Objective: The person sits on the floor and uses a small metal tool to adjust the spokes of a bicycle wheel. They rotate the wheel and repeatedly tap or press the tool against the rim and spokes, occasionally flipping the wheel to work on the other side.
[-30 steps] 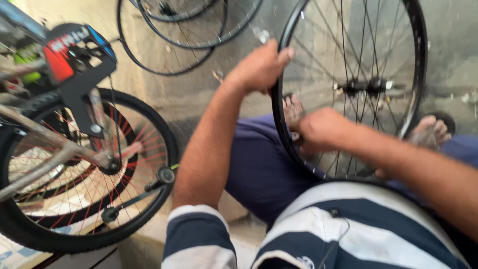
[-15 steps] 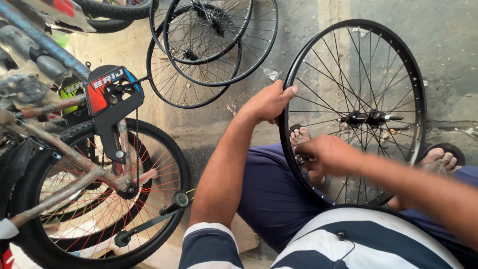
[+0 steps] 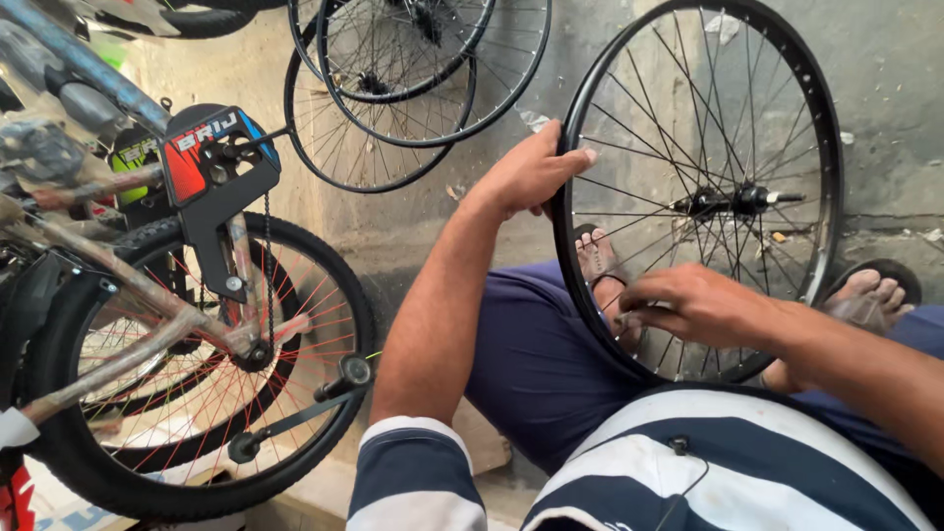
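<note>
The left hand (image 3: 531, 172) gripped the black wheel's rim (image 3: 826, 138) at ten o'clock — the right hand (image 3: 703, 307) pinched spokes (image 3: 649, 133) near six.

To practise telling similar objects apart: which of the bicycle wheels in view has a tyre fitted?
The bicycle's wheel at lower left: knobbly black tyre, red and white spokes. The held rim and the leaning rims are bare.

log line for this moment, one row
left hand: holds wheel rim | right hand: at spokes, fingers pinched, tool unclear | wheel upright on lap | bicycle at left
</note>
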